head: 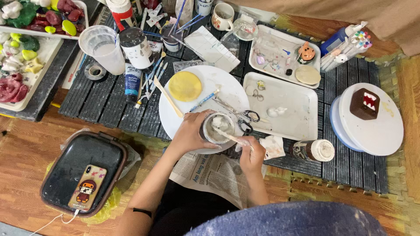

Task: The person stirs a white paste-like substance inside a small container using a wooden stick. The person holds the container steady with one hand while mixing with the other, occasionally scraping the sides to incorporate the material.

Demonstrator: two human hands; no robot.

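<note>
My left hand (pixel 190 133) grips a small round cup (pixel 219 127) of white paste from its left side, holding it over the near edge of a round white plate (pixel 221 83). My right hand (pixel 250 154) holds a thin wooden stick (pixel 229 136) whose tip dips into the cup. A crumpled white tissue (pixel 273 146) lies just right of my right hand. On the plate sit a yellow disc (pixel 185 86), a flat wooden stick (pixel 167 97), a blue-handled brush (pixel 202 101) and scissors (pixel 247 117).
A white tray (pixel 302 111) with a small white figure lies right of the plate. A turntable (pixel 378 131) carries a brown block figure. A capped jar (pixel 315 150) lies near the tissue. Left, a phone (pixel 87 188) rests on a dark lidded box. Paint bottles, brushes and cups crowd the back.
</note>
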